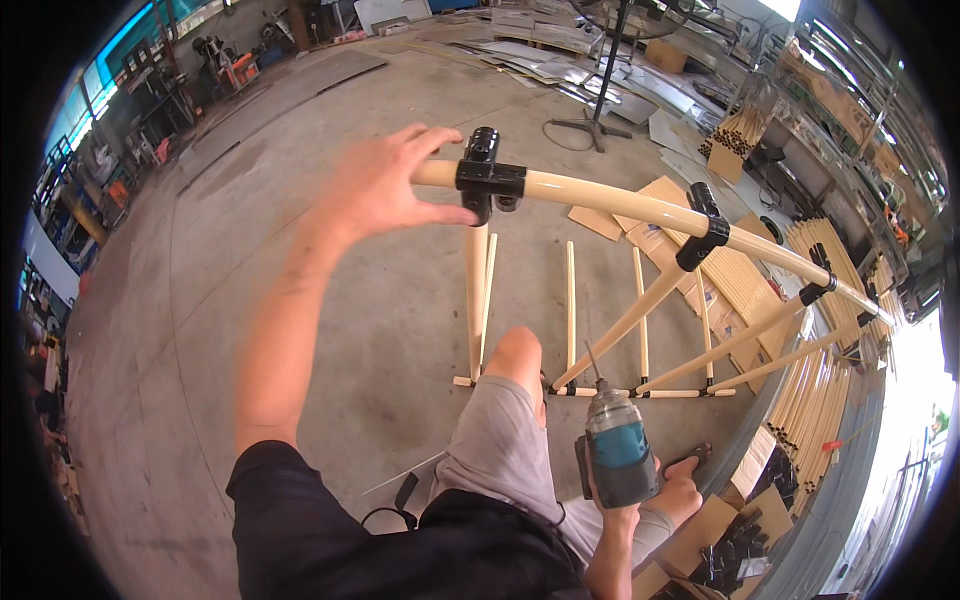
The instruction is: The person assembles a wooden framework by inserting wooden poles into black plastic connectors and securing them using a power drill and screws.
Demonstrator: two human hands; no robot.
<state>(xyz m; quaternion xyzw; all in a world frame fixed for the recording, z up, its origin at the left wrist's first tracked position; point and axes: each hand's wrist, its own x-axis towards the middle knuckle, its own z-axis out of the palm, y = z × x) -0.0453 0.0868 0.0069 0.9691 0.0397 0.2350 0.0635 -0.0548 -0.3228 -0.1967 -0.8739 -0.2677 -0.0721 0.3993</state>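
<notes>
My left hand [385, 185] reaches around the end of a cream pipe [620, 203], its thumb against a black pipe joint [490, 178] and its fingers curved over the top. The pipe curves away to the right through more black joints, one of them a pipe joint [703, 228] at the middle. Cream legs run down from these joints to the frame's lower rail [680, 393] on the floor. My right hand [622, 515] is wrapped around the grip of a teal and black cordless drill [617, 445], largely hidden behind it. The drill's long thin bit points up and away from me.
Bundles of cream pipes [810, 400] lie along the right side, near an open cardboard box [735, 545] of black joints. Flattened cardboard [740, 290] lies beyond the frame. A black stand [593, 125] rises from the concrete floor, with metal sheets [560, 65] farther back.
</notes>
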